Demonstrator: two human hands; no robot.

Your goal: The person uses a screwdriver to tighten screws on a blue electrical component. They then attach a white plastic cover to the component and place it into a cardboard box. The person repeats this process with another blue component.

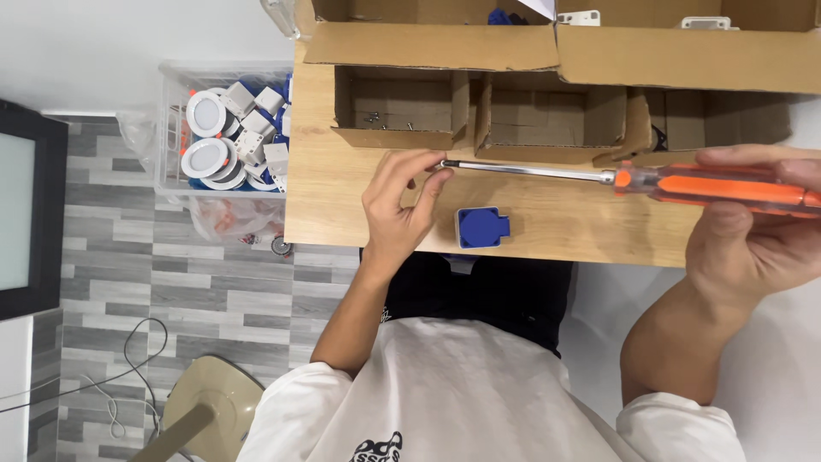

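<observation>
My right hand point(753, 231) grips the orange handle of a long screwdriver point(684, 182) held level over the wooden table point(342, 205). Its steel shaft points left. My left hand point(398, 205) pinches at the shaft's tip with thumb and fingertips, apparently on a small screw, too small to tell for sure. A small blue square plastic part point(481, 228) lies on the table just right of my left hand, below the shaft.
Three open cardboard compartments point(393, 107) stand at the table's back, the left one holding small screws. A clear bin point(227, 128) of round white lamps and blue parts sits left of the table. Grey plank floor, a stool and cables lie lower left.
</observation>
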